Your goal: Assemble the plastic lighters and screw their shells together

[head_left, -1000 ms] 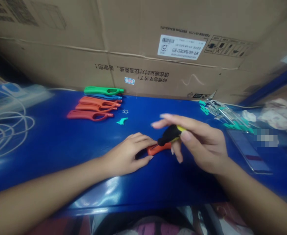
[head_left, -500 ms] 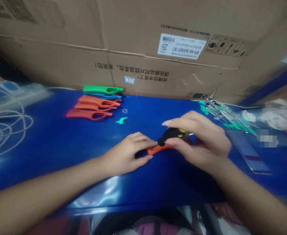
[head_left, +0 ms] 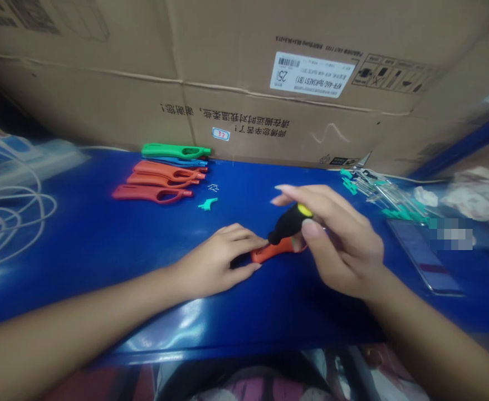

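Observation:
An orange lighter casing lies on the blue tabletop, and the thumb and fingers of my left hand pinch its left end. Tilted over it is a short screwdriver with a black handle and a yellow end. My right hand grips that handle between thumb and fingers, with the index finger raised off it. The screwdriver's tip is hidden behind my left fingertips and the casing. Beyond my left hand lie a small turquoise trigger piece and several tiny screws.
At the back left are stacked lighter casings, with a green one and a red one among them. Metal rods and turquoise parts lie at the right, beside a phone. White cables coil at the left. A cardboard box stands behind.
My right hand has shifted slightly left and opened up around the screwdriver handle, its index finger lifting, so more of the casing shows. My left hand has kept its place.

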Demonstrator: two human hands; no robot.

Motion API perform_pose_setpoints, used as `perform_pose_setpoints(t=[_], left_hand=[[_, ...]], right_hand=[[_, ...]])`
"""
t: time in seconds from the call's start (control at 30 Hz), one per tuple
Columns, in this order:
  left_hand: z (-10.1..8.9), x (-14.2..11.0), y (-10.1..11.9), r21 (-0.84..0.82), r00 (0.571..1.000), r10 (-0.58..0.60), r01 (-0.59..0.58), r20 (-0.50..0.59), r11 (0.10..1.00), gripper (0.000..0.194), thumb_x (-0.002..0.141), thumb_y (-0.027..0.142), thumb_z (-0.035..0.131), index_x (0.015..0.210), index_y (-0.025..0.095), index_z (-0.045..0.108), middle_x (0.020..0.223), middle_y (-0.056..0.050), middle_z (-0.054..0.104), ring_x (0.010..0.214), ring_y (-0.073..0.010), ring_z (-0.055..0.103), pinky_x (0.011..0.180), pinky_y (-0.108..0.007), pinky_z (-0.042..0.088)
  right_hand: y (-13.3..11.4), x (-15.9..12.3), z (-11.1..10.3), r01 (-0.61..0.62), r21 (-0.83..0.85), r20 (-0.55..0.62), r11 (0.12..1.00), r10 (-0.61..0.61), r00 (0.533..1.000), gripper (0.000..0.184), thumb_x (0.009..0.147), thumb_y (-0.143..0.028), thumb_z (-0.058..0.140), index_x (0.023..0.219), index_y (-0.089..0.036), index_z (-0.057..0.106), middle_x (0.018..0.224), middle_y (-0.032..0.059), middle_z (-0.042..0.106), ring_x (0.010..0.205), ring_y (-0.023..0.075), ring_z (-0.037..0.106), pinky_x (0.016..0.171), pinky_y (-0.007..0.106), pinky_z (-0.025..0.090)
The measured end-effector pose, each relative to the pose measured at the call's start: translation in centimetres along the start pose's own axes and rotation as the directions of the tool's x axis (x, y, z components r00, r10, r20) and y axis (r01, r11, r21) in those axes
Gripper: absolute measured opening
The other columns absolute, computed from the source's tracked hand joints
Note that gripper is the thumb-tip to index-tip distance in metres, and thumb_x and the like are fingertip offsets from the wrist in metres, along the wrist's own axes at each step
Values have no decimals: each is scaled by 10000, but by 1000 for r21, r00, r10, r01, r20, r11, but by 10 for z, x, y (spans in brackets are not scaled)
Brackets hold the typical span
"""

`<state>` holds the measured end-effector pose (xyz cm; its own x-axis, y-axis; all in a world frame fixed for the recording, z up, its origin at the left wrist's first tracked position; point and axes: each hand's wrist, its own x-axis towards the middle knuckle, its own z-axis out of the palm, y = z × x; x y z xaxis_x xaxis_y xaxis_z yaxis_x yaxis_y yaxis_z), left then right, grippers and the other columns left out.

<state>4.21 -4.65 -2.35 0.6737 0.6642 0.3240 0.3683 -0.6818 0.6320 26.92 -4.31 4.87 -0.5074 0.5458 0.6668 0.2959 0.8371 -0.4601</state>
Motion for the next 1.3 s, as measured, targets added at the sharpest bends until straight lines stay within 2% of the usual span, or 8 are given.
perform_pose_setpoints(t=[0.1, 0.23, 0.33, 0.53, 0.73, 0.97, 1.07, 1.3], left_hand=[[0, 0, -1, 3, 1000, 6, -6, -2, 1000, 298, 936, 222, 636, 1234, 209, 635, 1156, -78, 678, 1060, -226, 592, 954, -400, 480], [0, 0, -1, 6, 1000, 13, -13, 1, 1000, 337, 941, 211, 631, 1277, 201, 611, 1184, -80, 676, 1065, -220, 588, 970, -402, 478], [0, -1, -1, 5, 1000, 18, -18, -1, 1000, 372, 950, 225, 624, 1320, 216, 589, 1193, -79, 674, 1064, -217, 591, 965, -398, 484], [1, 0, -1, 10, 1000, 4, -4, -3, 1000, 302, 947, 223, 625, 1248, 206, 631, 1182, -85, 682, 1087, -235, 596, 973, -414, 484], [-1, 1, 0, -14, 1000, 28, -28, -9, 1000, 308, 952, 239, 641, 1258, 199, 629, 1126, -69, 701, 1032, -209, 612, 937, -378, 490], [-1, 2, 3, 0, 1000, 4, -4, -27, 1000, 269, 931, 213, 664, 1198, 179, 665, 1119, -79, 713, 1016, -215, 623, 922, -386, 500], [-1, 2, 4, -5, 1000, 4, -4, -24, 1000, 269, 924, 209, 670, 1191, 178, 670, 1108, -78, 719, 995, -213, 629, 909, -383, 506], [-1, 3, 6, -10, 1000, 11, -11, -29, 1000, 247, 924, 186, 664, 1168, 156, 678, 1063, -72, 726, 979, -206, 630, 892, -359, 504]], right_hand=[[6, -1, 3, -120, 306, 82, 945, 100, 992, 433, 993, -157, 512, 1407, -286, 528, 1192, 68, 681, 588, 80, 620, 450, 216, 528], [11, 3, 5, 103, 5, -89, 995, -102, 991, 395, 899, -140, 672, 1272, -271, 653, 1074, 72, 727, 919, 191, 695, 617, 268, 594], [10, 3, 2, 208, -225, -83, 952, -231, 969, 468, 874, -197, 728, 1325, -286, 637, 1038, 68, 739, 914, 204, 697, 705, 305, 613], [5, 1, -1, -29, 198, 69, 980, 16, 997, 455, 1002, -137, 461, 1418, -298, 553, 1268, 77, 675, 778, 139, 694, 636, 297, 616], [5, 7, -3, 185, -173, -72, 967, -200, 977, 416, 869, -177, 730, 1272, -267, 673, 985, 51, 753, 853, 182, 689, 711, 294, 604], [12, 2, -5, -68, 307, 25, 949, 64, 998, 403, 947, -125, 574, 1313, -281, 636, 1200, 59, 713, 815, 155, 713, 598, 279, 596], [14, 4, -3, 16, 247, -52, 969, -3, 999, 347, 889, -110, 656, 1205, -248, 695, 1099, 58, 737, 982, 201, 693, 705, 311, 596], [4, 10, 0, 98, 53, -90, 994, -93, 992, 232, 886, -170, 693, 1109, -231, 702, 947, 49, 738, 855, 194, 673, 689, 321, 546]])
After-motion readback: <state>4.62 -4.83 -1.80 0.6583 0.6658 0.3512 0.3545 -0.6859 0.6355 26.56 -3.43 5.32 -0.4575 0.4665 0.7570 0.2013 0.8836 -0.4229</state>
